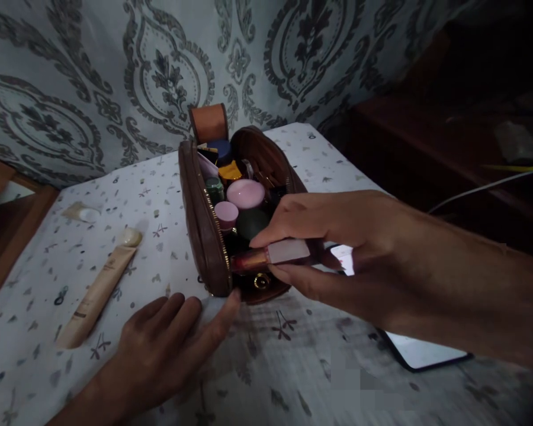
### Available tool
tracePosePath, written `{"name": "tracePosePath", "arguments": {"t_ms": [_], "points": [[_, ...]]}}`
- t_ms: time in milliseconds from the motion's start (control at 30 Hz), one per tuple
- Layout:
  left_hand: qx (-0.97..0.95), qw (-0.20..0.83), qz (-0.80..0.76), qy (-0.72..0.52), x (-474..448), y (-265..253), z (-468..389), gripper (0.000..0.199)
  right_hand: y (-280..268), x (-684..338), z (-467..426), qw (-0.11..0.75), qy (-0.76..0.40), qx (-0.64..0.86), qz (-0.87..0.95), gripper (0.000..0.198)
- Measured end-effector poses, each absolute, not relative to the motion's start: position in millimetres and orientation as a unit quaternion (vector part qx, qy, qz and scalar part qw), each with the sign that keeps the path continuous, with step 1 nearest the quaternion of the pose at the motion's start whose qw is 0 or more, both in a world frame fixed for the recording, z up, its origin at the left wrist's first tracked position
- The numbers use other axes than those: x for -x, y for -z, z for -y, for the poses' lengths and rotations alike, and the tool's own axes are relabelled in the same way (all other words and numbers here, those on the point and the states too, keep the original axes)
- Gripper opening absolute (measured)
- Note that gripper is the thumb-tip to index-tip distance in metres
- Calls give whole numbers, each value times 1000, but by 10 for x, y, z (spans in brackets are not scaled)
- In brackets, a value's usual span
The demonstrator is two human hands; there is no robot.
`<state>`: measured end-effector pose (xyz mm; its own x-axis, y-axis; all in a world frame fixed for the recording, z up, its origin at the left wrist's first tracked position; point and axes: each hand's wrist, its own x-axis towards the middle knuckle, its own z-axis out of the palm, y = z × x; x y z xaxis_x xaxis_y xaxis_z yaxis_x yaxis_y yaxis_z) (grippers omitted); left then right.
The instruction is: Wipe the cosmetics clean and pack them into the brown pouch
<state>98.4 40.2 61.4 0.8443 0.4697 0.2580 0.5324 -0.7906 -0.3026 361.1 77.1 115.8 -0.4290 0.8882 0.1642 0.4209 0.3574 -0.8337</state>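
A brown zip-up makeup bag (198,236) stands unzipped on the cloth, packed with several cosmetics. My right hand (337,248) pinches a lip gloss tube (288,252) between thumb and fingers over the bag's near end. The tube lies sideways, its pale cap toward my palm and its reddish body toward the bag's left wall. My left hand (169,343) holds nothing; its index finger reaches to the bag's near left corner while the other fingers are bent. Inside the bag are a pink oval case (246,194), a smaller pink lid (226,214) and a blue lid (221,149).
A beige squeeze tube (100,296) lies left of the bag, with a smaller tube (80,212) behind it. A lit phone (426,349) is partly under my right forearm. Behind hangs a patterned curtain (173,77); dark wooden furniture (395,142) stands at right, with a white cable (479,183).
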Motion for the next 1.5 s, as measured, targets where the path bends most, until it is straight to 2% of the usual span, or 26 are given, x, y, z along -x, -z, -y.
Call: {"name": "tracePosePath", "arguments": {"t_ms": [133, 333, 567, 800, 867, 1000, 1233, 1500], "points": [[940, 174, 277, 95, -954, -552, -386, 53, -1154, -3553, -865, 214, -345, 379, 832, 16], [946, 144, 268, 112, -935, -529, -385, 52, -1130, -3415, -968, 185, -327, 357, 855, 9], [947, 152, 264, 103, -909, -526, -345, 49, -1061, -3340, -891, 197, -342, 385, 835, 12], [949, 145, 263, 98, -913, -536, -317, 49, -1134, -3405, -865, 201, -337, 412, 822, 23], [948, 144, 263, 104, -901, -533, -301, 49, -1169, -3422, -844, 220, -324, 420, 819, 21], [948, 139, 259, 124, -847, -492, -269, 49, -1187, -3460, -775, 243, -297, 421, 822, 5], [937, 144, 290, 135, -747, -430, -149, 50, -1148, -3464, -707, 214, -280, 420, 837, 14], [927, 138, 321, 137, -504, -425, -1, 59, -1029, -3412, -691, 271, -262, 408, 831, 20]]}}
